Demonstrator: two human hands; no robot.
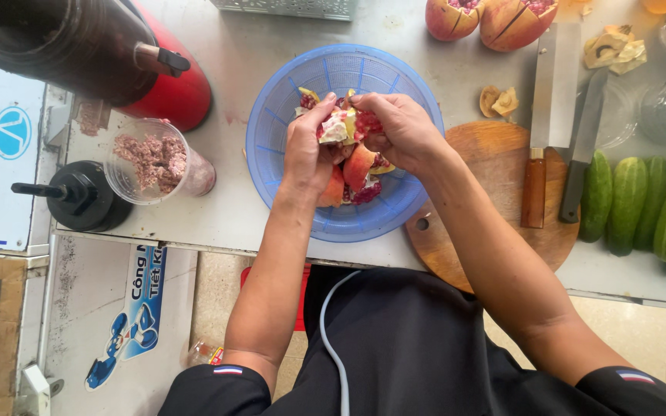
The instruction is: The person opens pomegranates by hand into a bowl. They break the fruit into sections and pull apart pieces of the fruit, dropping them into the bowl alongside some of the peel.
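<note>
Both hands grip a broken pomegranate piece over a blue strainer.

Well left of the fingers, a red-and-black juicer (117,58) and a clear plastic cup (156,162) of pulp stand on the metal counter (225,208), the cup just by the counter's near edge, with bare steel between it and the strainer. The left hand (307,150) and right hand (398,127) both have their fingers clenched on the pomegranate piece (346,131), which sits inside the blue strainer (333,73), above loose rind and seeds. The strainer's near rim reaches the counter edge. Right of the fingers, a round wooden board (495,154) overhangs that edge; a cleaver (549,108) and a knife (583,146) lie across it. Cucumbers (641,204) crowd the far right.
</note>
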